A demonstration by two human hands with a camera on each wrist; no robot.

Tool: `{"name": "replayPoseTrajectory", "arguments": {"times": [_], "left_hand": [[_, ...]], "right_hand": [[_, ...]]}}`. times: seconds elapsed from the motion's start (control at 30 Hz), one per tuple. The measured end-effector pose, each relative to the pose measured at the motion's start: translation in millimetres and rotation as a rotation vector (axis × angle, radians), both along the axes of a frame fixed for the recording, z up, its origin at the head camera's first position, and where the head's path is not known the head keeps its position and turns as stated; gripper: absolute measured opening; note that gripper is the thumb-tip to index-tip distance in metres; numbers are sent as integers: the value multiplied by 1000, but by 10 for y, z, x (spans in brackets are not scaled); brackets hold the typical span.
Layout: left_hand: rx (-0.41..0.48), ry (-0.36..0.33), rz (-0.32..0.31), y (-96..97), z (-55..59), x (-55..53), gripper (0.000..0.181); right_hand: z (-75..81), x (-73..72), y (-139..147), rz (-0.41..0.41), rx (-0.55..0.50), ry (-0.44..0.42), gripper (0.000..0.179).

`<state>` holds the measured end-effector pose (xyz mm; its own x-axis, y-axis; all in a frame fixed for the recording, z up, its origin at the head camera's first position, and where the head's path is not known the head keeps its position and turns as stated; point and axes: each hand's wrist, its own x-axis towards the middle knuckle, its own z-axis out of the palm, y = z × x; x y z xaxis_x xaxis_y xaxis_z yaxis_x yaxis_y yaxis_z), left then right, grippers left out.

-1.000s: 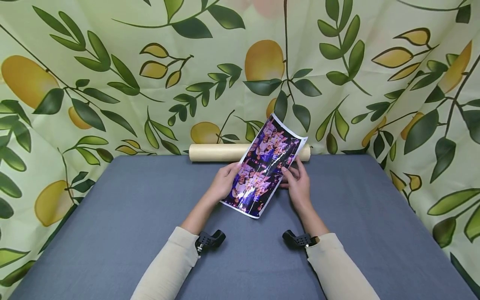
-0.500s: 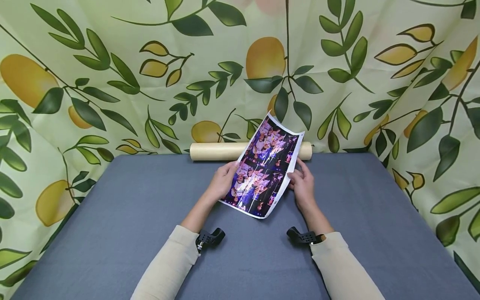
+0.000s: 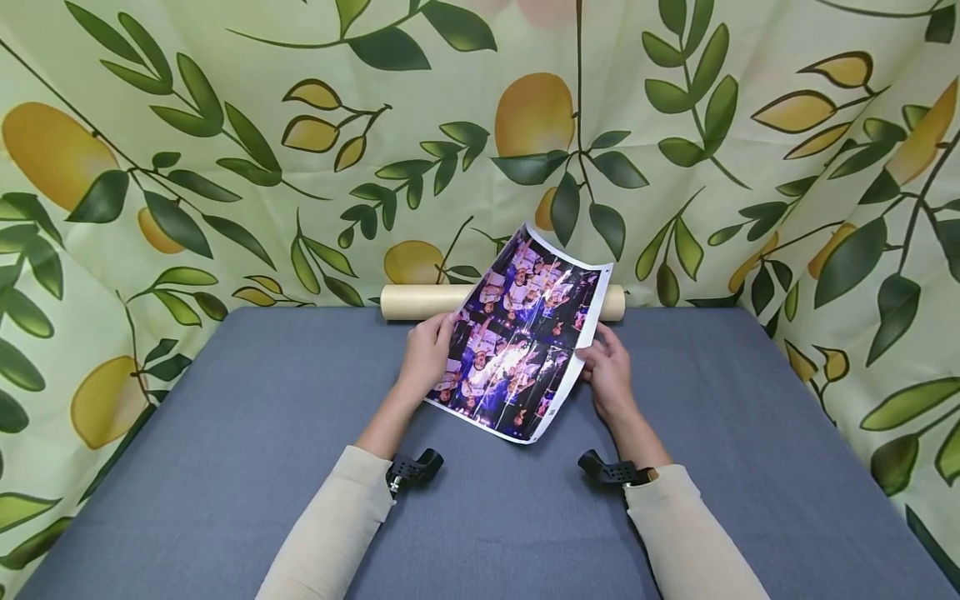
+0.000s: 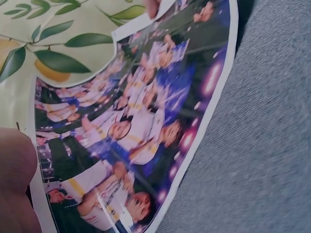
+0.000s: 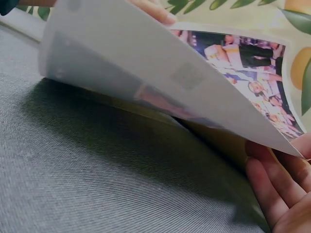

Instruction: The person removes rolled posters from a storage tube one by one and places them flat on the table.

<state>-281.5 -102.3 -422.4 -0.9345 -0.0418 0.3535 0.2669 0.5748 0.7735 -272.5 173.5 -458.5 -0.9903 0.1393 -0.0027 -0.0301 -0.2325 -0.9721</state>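
While both hands are engaged on one sheet (image 3: 517, 333), the left hand (image 3: 424, 357) holds its left margin at nine o'clock, thumb to the printed side and fingers largely hidden behind. The right hand (image 3: 609, 368) pinches the opposite margin at three o'clock, its thumb on the white border; the right wrist view shows its fingers curled beneath the paper.

The sheet, taken as the centre of the dial in the head view, is raised above the table, its face toward the wearer and its long axis leaning from seven o'clock toward one. It is glossy, carries two similar group pictures one above the other, and has a white border. Bright glare streaks cross the print. The far edge sags in a curve, and the right margin is bent up. Whether the near edge, at six o'clock, touches the table cannot be told with confidence.

At each wrist sits a black mount, the left mount (image 3: 418, 468) at eight o'clock and the right mount (image 3: 604, 470) at five, ahead of pale sleeves (image 3: 330, 525).

Beyond the sheet, at twelve o'clock, a cream roll (image 3: 420, 302) lies crosswise along the far edge of the grey table (image 3: 487, 525), partly covered from sight by the sheet. Behind it hangs a backdrop (image 3: 442, 75) printed with fruit and leaves.
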Motion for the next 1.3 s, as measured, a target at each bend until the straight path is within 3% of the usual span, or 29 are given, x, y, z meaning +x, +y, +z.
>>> {"name": "replayPoseTrajectory", "arguments": {"times": [0.13, 0.27, 0.4, 0.5, 0.67, 0.8, 1.03, 1.3], "left_hand": [[11, -11, 20, -40, -12, -36, 36], [102, -80, -30, -92, -36, -65, 29], [255, -190, -181, -165, -65, -92, 51], [304, -233, -308, -218, -75, -107, 67], [246, -264, -453, -289, -107, -136, 60], [258, -351, -524, -344, -166, -149, 59], [430, -448, -540, -403, -287, -166, 69], [399, -469, -469, -381, -337, -154, 65]], "right_hand": [[-4, -19, 27, 34, -17, 1, 60], [-2, -35, 85, 85, -12, 15, 58], [-2, -48, 163, 84, 37, 13, 55], [-5, -59, 216, 66, 86, -1, 54], [-13, -72, 248, 67, 128, 14, 54], [-20, -71, 244, 94, 171, 67, 53], [-40, -115, 311, 173, 291, 116, 44], [-38, -117, 469, 420, 324, 82, 58]]}}
